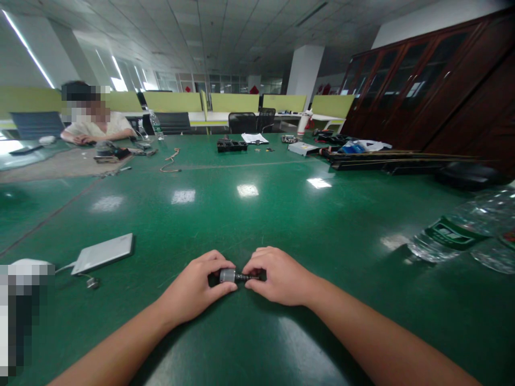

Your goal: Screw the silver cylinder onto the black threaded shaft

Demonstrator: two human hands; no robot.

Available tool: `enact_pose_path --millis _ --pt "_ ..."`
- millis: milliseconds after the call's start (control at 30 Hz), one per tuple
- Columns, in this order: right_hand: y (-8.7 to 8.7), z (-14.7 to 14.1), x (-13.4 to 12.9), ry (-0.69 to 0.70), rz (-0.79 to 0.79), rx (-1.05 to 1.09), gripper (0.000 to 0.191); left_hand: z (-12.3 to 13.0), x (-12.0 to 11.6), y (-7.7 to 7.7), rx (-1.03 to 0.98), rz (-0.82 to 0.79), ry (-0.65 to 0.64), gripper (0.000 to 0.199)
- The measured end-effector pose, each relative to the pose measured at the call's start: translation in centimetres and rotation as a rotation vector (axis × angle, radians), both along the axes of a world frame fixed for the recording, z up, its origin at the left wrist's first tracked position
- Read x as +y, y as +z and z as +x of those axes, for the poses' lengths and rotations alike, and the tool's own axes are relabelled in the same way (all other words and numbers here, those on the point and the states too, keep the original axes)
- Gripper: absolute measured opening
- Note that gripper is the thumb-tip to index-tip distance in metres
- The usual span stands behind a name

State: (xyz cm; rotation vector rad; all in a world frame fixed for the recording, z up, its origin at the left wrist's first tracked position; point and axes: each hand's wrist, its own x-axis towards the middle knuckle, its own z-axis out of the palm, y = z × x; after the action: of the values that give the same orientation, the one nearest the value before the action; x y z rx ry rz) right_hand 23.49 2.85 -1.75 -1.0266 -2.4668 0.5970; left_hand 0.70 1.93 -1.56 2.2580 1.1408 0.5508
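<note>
Head view: a small metal part (227,275) pinched at both ends

Closest to you, your left hand (202,279) is nearly closed, thumb and forefinger on the grey, thicker end of the metal part; your right hand (274,274) is curled nearly closed too, fingertips around its dark, thin, ridged end. The part lies sideways between your hands, low over the green table (209,214); whether it touches the surface, you cannot tell.

Beyond your left hand, a flat silver slab (105,253) lies with a white cable (64,267) at its near end, a small metal piece (92,282) just beside; well to your right, a clear bottle (446,238) with a green label lies on its side.

Farther off are a tan cord (172,161), a black tray (232,145), white papers (254,139) and long black rails (362,161); across at the left, a person (98,126) sits with hands on the table; behind stand chairs (242,122), yellow-green partitions (235,102) and, at right, a dark wooden cabinet (410,86).
</note>
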Motion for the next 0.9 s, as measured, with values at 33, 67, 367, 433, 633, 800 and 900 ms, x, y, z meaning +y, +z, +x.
enact_pose_path --millis 33,67,367,433,633,800,900 --pt "0.0 0.1 0.0 0.007 -0.003 0.002 0.011 0.0 0.0 0.0 -0.003 0.002 -0.004 0.018" --pt "0.0 0.1 0.1 0.012 -0.006 0.003 0.012 0.0 0.0 0.0 -0.004 0.003 -0.010 0.018" --pt "0.0 0.5 0.3 -0.020 -0.031 -0.018 0.010 -0.1 0.0 -0.1 -0.009 -0.006 -0.024 0.019" --pt "0.1 0.5 0.3 -0.021 -0.030 -0.024 0.010 -0.1 0.0 -0.1 -0.008 -0.009 -0.024 0.019" --pt "0.4 1.0 0.3 -0.010 -0.036 -0.045 0.011 -0.1 0.0 -0.1 -0.008 0.007 -0.027 0.020" --pt "0.9 1.2 0.3 -0.009 -0.041 -0.052 0.008 -0.2 -0.1 0.2 0.002 -0.006 -0.028 0.020" --pt "1.1 1.3 0.3 -0.007 -0.062 -0.061 0.009 -0.2 -0.1 0.3 0.008 -0.005 -0.027 0.020"
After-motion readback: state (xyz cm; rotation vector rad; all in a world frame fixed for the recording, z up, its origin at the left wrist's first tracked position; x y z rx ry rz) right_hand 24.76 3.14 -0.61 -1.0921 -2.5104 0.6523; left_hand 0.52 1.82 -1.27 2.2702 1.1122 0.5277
